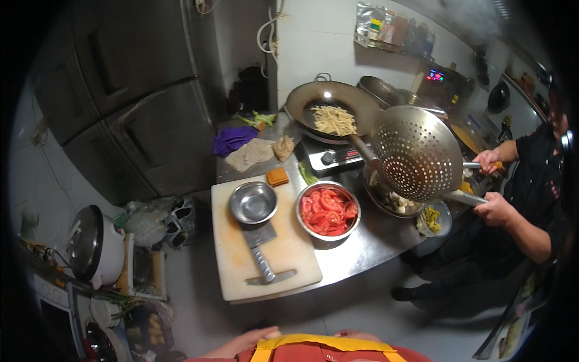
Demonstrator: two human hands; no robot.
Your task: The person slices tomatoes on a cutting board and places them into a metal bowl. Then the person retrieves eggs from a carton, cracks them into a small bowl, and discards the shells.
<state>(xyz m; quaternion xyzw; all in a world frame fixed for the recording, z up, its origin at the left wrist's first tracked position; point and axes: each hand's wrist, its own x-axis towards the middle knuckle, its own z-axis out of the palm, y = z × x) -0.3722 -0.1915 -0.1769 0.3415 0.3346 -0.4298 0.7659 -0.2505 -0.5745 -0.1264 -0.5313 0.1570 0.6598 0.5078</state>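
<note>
My left hand (260,336) and my right hand (359,335) are at the bottom edge, close to my yellow apron (316,340); their fingers are mostly hidden. Before me lies a white cutting board (235,267). An empty steel bowl (254,202) stands on it, overlapping the blade of a cleaver (261,262). The cleaver's handle crosses a narrow metal blade (287,275) near the board's front edge. Orange-brown square slabs (277,177) sit at the board's back edge. Right of the board, a steel bowl (329,208) holds cut tomato wedges.
A co-worker (520,190) at right holds a perforated strainer (416,154) over the steel table (353,262). Behind, pale strips lie in a wok (332,108) on an induction cooker (334,156). Cloths (249,154) lie at back left. A rice cooker (102,246) stands left.
</note>
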